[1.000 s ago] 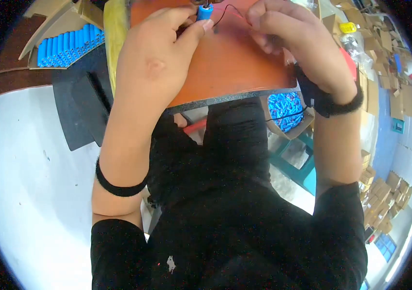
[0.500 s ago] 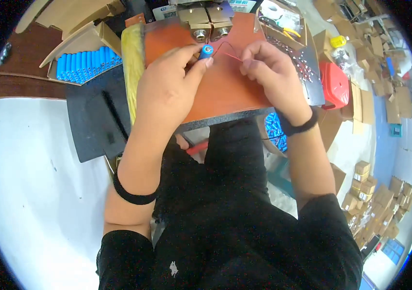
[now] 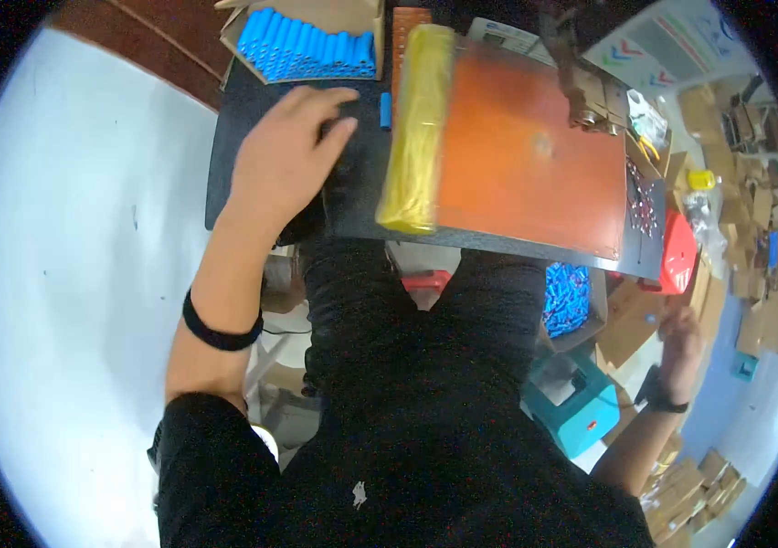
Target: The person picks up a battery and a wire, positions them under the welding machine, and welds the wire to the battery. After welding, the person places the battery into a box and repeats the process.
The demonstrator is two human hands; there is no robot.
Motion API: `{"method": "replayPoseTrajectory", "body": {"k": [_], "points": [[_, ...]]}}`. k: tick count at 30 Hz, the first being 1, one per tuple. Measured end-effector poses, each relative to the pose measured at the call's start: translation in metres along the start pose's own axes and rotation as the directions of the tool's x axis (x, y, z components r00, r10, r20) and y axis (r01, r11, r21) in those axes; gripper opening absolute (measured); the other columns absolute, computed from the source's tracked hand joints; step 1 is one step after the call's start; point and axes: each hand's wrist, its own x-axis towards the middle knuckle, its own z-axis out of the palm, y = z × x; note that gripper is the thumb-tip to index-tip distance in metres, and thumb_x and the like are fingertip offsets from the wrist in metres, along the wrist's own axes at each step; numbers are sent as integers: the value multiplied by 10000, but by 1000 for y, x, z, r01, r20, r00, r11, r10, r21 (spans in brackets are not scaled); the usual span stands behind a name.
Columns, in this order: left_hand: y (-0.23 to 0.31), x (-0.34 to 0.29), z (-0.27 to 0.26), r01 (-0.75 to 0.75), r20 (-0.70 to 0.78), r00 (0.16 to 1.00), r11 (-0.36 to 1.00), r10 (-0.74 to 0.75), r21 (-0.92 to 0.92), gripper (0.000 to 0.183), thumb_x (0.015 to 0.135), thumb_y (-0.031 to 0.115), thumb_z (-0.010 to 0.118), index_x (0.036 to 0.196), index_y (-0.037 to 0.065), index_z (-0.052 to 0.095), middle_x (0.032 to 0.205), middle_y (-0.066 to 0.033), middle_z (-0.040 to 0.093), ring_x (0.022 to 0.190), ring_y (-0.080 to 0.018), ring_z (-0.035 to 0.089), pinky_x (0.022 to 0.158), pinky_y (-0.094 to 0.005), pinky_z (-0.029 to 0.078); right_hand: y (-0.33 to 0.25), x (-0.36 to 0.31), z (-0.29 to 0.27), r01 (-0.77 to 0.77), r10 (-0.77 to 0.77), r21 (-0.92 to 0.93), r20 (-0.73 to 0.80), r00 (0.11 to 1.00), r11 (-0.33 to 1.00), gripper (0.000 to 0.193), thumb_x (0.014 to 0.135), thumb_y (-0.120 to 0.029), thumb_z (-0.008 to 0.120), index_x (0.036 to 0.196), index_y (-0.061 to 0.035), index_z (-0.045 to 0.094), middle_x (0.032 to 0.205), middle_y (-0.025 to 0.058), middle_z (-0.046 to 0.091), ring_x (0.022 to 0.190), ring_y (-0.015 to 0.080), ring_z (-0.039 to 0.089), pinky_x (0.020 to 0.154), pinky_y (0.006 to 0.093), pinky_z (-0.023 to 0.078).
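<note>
My left hand (image 3: 290,151) is over the dark left part of the bench, thumb and fingers apart, with nothing between them. A single blue cylindrical battery cell (image 3: 385,111) is just right of its fingertips, beside a yellow film-wrapped bundle (image 3: 417,132). Behind the hand, an open cardboard box (image 3: 367,70) holds rows of similar blue cells (image 3: 306,44). Far to the right, my right hand (image 3: 681,345) hangs low beside cardboard, smeared by motion. A small blue spot shows near it; I cannot tell whether the hand holds anything.
An orange mat (image 3: 526,164) covers the bench's middle, with a metal fixture (image 3: 601,105) at its far right. Small wired parts (image 3: 642,205) lie on the right edge. Below are a carton of blue cells (image 3: 567,300) and a teal machine (image 3: 576,406). A red stool (image 3: 678,251) stands right.
The view has swung left. My left hand has let go of the cell it held and moved left. My right hand has left the thin red wire and moved right, away from the bench.
</note>
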Motion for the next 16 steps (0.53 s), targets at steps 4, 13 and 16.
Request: {"method": "replayPoseTrajectory", "body": {"k": [4, 13, 16], "points": [[-22, 15, 42, -222, 328, 938, 922, 113, 317, 286, 888, 277, 606, 1101, 88, 633, 1040, -133, 625, 964, -347, 634, 812, -469, 527, 93, -8, -26, -210, 234, 130, -214, 948, 969, 161, 962, -223, 507, 899, -78, 541, 797, 11, 516, 719, 117, 510, 621, 261, 405], [-89, 61, 112, 464, 535, 829, 734, -163, -496, 279, 910, 73, 545, 1171, -1, 610, 1177, -240, 587, 1094, -334, 578, 926, -398, 471, 246, -60, -42, -532, 450, -147, -377, 810, 834, 390, 902, -264, 594, 1231, -59, 547, 1015, 73, 651, 756, 179, 640, 578, 305, 517], [-146, 88, 154, 596, 580, 803, 189, -138, -780, 722, 895, 279, 696, 1511, 175, 333, 1480, -177, 428, 1354, -365, 401, 1100, -389, 365, 197, -57, -25, -486, 365, -234, -416, 833, 842, 431, 901, -284, 573, 1282, -86, 535, 1147, 100, 621, 915, 225, 668, 652, 355, 564]]}}
